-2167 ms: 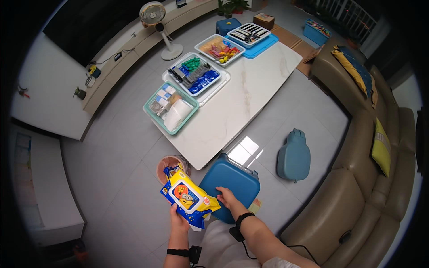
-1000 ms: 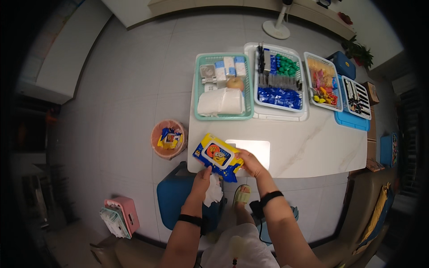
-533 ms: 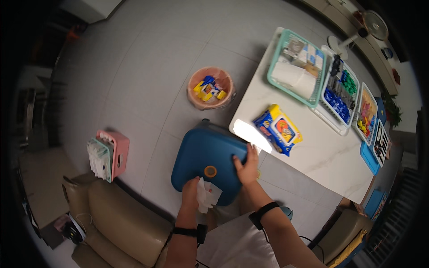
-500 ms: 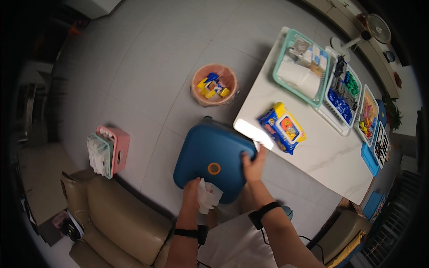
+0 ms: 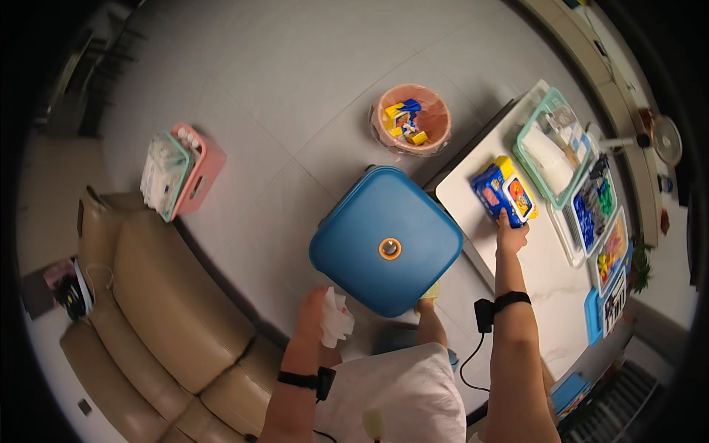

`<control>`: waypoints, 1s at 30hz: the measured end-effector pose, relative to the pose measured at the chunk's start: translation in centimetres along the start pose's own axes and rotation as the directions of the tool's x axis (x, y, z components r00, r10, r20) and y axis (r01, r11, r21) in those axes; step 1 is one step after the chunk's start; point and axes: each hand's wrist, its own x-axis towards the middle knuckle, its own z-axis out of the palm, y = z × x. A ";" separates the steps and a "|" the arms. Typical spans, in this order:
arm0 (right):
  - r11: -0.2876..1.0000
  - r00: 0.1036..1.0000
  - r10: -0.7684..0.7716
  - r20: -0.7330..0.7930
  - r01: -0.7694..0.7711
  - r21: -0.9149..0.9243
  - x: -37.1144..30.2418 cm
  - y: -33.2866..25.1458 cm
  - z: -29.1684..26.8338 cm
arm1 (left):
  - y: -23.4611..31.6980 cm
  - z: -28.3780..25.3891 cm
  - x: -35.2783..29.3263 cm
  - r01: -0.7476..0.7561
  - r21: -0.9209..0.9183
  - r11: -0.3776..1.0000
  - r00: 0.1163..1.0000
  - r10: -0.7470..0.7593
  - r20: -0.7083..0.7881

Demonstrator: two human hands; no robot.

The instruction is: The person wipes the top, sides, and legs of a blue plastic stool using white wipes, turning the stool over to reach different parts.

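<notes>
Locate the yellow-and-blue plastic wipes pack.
In the head view, the yellow-and-blue plastic wipes pack is right of centre, on or just above the white marbled table, beside the mint-green plastic basket, the right hand touching its near end.

You're in a home's living room: a brown sofa [image 5: 173,295] stands left of the marbled tabletop [image 5: 550,286], a fan [image 5: 667,140] and leafy plant [image 5: 641,267] right of it, a lined bin [image 5: 437,114] beside it.
</notes>
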 end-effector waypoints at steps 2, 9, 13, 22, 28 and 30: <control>0.996 0.997 -0.071 0.029 0.069 0.063 2.2 -0.8 1.0 | -1.2 1.5 0.5 -0.008 -0.012 1.000 1.000 0.008 0.002; 0.824 0.818 -0.433 0.379 0.189 0.534 -8.3 -0.4 0.5 | -6.9 0.6 2.1 -0.187 -0.561 0.807 0.982 0.149 -0.112; 0.761 0.734 -0.591 0.334 0.370 0.533 -14.2 2.6 1.1 | -10.5 -2.5 6.5 -0.183 -0.725 0.664 0.983 0.144 -0.117; 0.635 0.771 -0.543 0.333 0.116 0.764 -14.5 5.3 2.3 | -17.6 -8.8 17.3 -0.039 -0.842 0.538 0.980 0.183 0.072; 0.537 0.720 -0.618 0.316 0.094 0.838 -14.6 5.7 3.3 | -12.1 -11.5 17.3 -0.361 -0.590 0.722 0.924 0.362 -0.122; 0.487 0.687 -0.646 0.333 0.035 0.873 -13.8 6.4 4.0 | -10.6 -12.9 14.8 -0.477 -0.531 0.700 0.868 0.470 -0.160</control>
